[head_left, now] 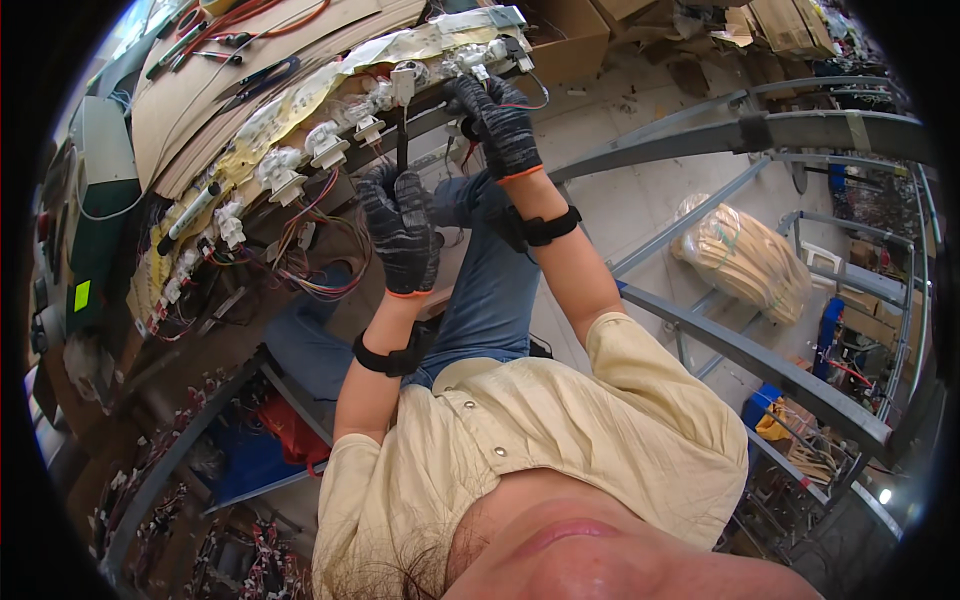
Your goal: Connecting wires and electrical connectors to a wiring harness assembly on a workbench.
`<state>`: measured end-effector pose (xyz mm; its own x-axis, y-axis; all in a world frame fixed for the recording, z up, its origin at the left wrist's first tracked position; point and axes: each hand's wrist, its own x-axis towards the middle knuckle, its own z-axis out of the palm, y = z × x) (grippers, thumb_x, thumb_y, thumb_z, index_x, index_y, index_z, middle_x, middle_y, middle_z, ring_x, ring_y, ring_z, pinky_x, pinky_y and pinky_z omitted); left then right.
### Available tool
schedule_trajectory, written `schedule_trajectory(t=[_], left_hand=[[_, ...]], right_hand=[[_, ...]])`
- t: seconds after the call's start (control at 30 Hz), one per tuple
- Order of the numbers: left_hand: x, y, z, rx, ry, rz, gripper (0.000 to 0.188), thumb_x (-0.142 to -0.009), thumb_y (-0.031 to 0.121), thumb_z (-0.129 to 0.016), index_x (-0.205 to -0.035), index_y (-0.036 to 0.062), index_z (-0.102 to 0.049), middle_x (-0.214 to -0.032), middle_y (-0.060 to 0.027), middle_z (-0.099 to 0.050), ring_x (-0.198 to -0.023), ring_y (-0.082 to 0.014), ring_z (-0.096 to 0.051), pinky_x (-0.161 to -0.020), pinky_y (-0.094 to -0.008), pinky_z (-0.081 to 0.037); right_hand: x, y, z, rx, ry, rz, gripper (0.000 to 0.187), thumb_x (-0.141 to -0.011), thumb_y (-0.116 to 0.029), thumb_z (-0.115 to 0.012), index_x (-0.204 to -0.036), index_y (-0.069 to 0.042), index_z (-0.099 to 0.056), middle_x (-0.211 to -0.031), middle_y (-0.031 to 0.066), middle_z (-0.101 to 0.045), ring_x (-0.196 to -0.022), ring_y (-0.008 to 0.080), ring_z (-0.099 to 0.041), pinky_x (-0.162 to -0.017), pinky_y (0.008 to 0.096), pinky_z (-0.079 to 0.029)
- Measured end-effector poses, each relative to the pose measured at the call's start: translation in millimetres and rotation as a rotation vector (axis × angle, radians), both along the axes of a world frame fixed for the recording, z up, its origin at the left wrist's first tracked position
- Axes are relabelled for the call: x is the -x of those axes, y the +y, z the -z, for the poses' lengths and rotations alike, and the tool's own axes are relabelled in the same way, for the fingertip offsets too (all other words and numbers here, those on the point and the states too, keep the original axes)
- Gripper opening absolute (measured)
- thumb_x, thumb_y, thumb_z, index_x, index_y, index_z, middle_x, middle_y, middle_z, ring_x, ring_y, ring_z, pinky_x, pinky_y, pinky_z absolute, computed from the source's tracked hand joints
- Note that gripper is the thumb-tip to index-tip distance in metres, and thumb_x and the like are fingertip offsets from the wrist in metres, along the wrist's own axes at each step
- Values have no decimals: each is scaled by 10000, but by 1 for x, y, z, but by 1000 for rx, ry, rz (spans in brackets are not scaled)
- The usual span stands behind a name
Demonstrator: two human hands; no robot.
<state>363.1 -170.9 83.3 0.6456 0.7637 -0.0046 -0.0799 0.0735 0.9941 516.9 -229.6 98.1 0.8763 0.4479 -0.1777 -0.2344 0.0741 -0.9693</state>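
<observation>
My left hand (400, 228), in a dark grey knitted glove with an orange cuff, is closed below the bench edge. Its fingertips meet the lower end of a black, rod-like piece (403, 145), perhaps a sleeved cable. A white connector block (403, 84) sits at that piece's upper end. My right hand (497, 125), gloved alike, is closed at the bench edge beside a white fitting (482, 62); its fingers hide what they grip. Thin wires run near it. Along the edge stand several white plastic connector holders (327, 145), with bundled coloured wires (315, 255) hanging below.
Cardboard (200, 120) covers the bench, with pens, scissors (262, 80) and an orange cable on it. A green machine (103, 160) stands at left. Metal frame rails (740, 140) curve around my right side. A plastic-wrapped bundle (745, 262) lies beyond them; cardboard boxes (565, 40) stand at the back.
</observation>
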Motion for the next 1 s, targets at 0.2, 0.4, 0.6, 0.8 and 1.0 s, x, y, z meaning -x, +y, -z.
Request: schedule_trajectory(t=[0.2,0.4,0.6,0.8,1.0], left_hand=[[4,5,-4,81,-85,55,158,-952,180,-463,-1063,69,-444,-797,16,-484,-644,-50,-449,-527,-191,-382],[6,7,-5,174,-110,85,149,-949,170,-448,-1042,56,-467,-777,28,-482,-647,-43,-439,-537,-187,-369],[4,5,-16,251,-105,55,113,-950,158,-431,-984,63,-481,-746,48,-455,-641,-29,-417,-532,-176,-343],[4,5,-10,224,-108,38,112,-950,144,-433,-1002,57,-479,-757,45,-472,-644,-30,-425,-542,-176,-351],[8,8,-6,259,-128,91,157,-955,149,-435,-1082,60,-460,-803,34,-502,-669,-38,-457,-585,-182,-403]], right_hand=[[-1,-3,-2,-28,27,-16,205,-871,-267,-604,-866,-74,-671,-674,-13,-619,-514,41,-463,-453,193,-363],[-4,-6,-1,-38,-2,-57,195,-869,-253,-612,-875,-67,-669,-668,-19,-609,-508,33,-454,-451,195,-363],[-3,-6,-4,-40,-4,-58,193,-867,-244,-617,-871,-57,-666,-659,-20,-600,-503,31,-449,-448,189,-351],[-3,-1,2,-64,5,-22,188,-868,-243,-613,-869,-63,-668,-663,-16,-602,-489,39,-449,-443,195,-353],[2,1,-2,-15,14,27,154,-867,-197,-611,-907,-56,-661,-703,19,-645,-459,29,-432,-420,187,-310]])
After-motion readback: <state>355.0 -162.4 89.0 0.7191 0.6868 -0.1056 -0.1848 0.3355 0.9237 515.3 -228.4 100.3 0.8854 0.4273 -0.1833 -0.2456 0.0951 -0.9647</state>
